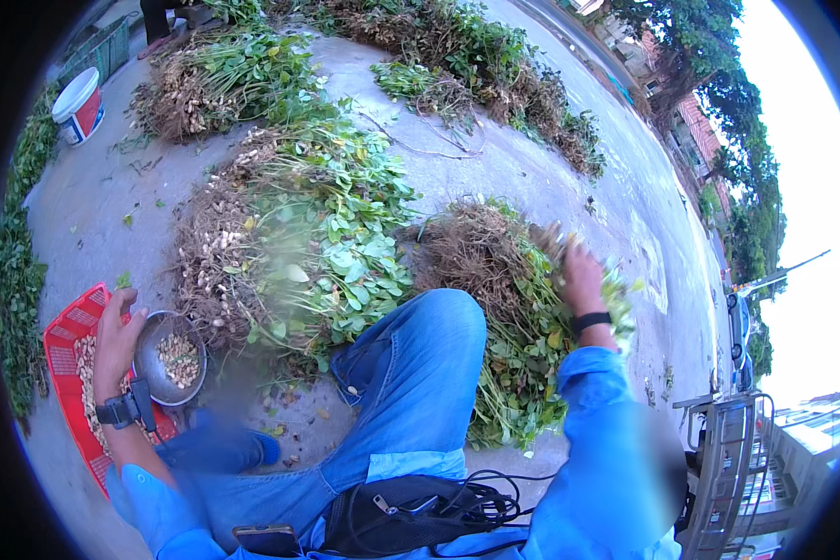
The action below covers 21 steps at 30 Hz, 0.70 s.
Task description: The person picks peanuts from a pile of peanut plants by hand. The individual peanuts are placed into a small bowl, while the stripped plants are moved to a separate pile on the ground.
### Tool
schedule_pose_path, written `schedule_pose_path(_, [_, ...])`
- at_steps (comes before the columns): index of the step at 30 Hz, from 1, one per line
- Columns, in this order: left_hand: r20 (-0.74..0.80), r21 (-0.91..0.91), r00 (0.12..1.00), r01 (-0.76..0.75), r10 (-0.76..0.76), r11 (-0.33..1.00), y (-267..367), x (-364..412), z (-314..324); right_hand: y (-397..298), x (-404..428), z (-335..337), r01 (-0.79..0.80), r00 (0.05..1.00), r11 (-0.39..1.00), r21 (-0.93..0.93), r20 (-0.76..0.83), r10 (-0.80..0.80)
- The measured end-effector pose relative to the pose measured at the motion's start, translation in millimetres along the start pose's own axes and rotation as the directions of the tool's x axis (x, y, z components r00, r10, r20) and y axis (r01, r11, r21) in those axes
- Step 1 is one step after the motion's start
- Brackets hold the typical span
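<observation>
My right hand (582, 276) grips a motion-blurred peanut plant (617, 297) over a pile of uprooted plants with bare brown roots (472, 245) and green leaves. Over a red plastic basket (61, 364), my left hand (117, 339) has its thumb and fingers apart and appears to hold nothing. Picked peanuts (87, 357) lie in that basket. Just right of the left hand is a round metal bowl (157, 388) with loose peanuts (178, 359) at its bottom. Before my knees is a larger heap of peanut plants (350, 238), pods still attached at its root side (217, 259).
A white bucket (77, 105) and a green crate (105, 49) are at the upper left, close to another person's foot (155, 45). More plant heaps (455, 35) lie farther off on the concrete (504, 161). A metal frame (721, 469) is at the lower right.
</observation>
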<state>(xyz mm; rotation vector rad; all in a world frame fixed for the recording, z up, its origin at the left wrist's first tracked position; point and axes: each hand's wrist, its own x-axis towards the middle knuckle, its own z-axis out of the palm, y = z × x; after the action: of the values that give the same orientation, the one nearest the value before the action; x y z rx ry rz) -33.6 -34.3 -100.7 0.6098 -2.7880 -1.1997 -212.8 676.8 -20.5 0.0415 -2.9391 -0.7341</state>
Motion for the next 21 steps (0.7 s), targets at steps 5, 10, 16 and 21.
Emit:
schedule_pose_path(5, [0.068,-0.126,0.998,0.005,0.004,0.992,-10.3,-0.4,6.1,-29.2,-54.8,98.7,-0.233,0.890,0.954,0.187,0.437,0.131])
schedule_pose_path(10, [0.078,-0.114,0.997,0.002,0.006,0.993,0.9,-15.4,-9.6,-52.8,-41.4,85.1,-0.196,0.915,0.939,0.281,0.396,0.072])
schedule_pose_path(16, [0.098,-0.108,0.993,-0.051,0.062,0.993,29.1,-13.4,-15.6,-2.7,-42.4,59.8,-0.035,0.956,0.905,0.424,0.277,-0.093])
schedule_pose_path(21, [0.089,-0.109,0.994,-0.059,0.069,0.992,49.0,-21.3,-36.6,-20.3,3.1,-11.9,0.153,0.923,0.906,0.394,0.270,-0.274])
